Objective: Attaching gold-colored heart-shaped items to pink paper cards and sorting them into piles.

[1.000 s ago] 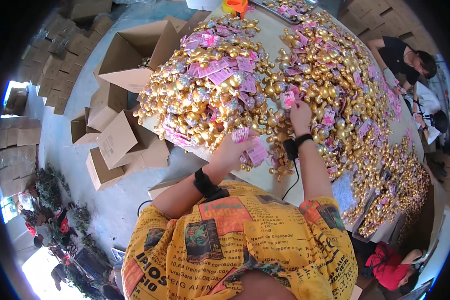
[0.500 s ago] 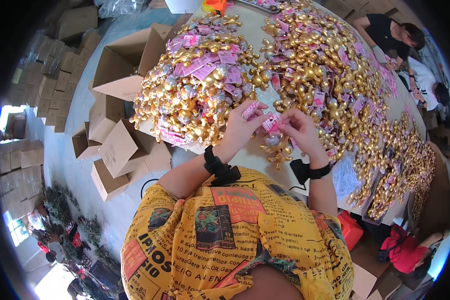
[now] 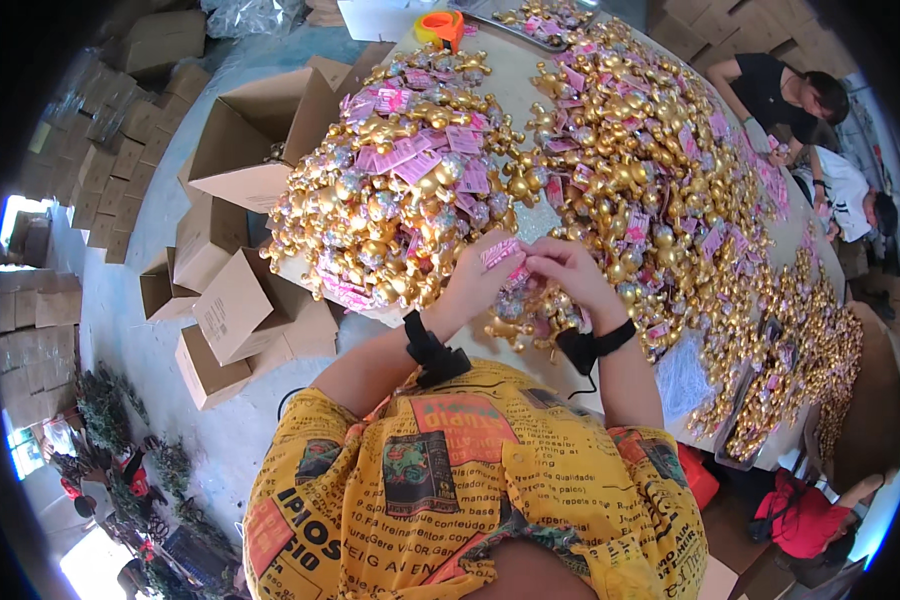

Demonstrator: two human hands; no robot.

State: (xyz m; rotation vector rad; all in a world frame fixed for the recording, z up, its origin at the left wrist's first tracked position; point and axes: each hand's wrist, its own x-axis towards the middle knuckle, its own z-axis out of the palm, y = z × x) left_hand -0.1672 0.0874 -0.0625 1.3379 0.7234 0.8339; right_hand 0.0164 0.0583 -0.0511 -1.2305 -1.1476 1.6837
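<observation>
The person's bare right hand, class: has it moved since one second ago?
Yes: the bare right hand has moved toward the picture's lower edge, judged against the left heap of shiny gold ornaments.

- Centre of the frame: left grip (image 3: 468, 287) around pink cards (image 3: 500, 253); right grip (image 3: 580, 280) just beside, fingertips against them.
- Upper centre: left heap (image 3: 380, 225) of gold ornaments on the tabletop (image 3: 510, 68).
- Right of centre: larger right heap (image 3: 650, 170).
- Left: open cartons (image 3: 238, 305).
- Lower right: pale strands (image 3: 682, 380), person in red (image 3: 803, 518).
- Upper right: two people (image 3: 775, 100) at the tabletop.
</observation>
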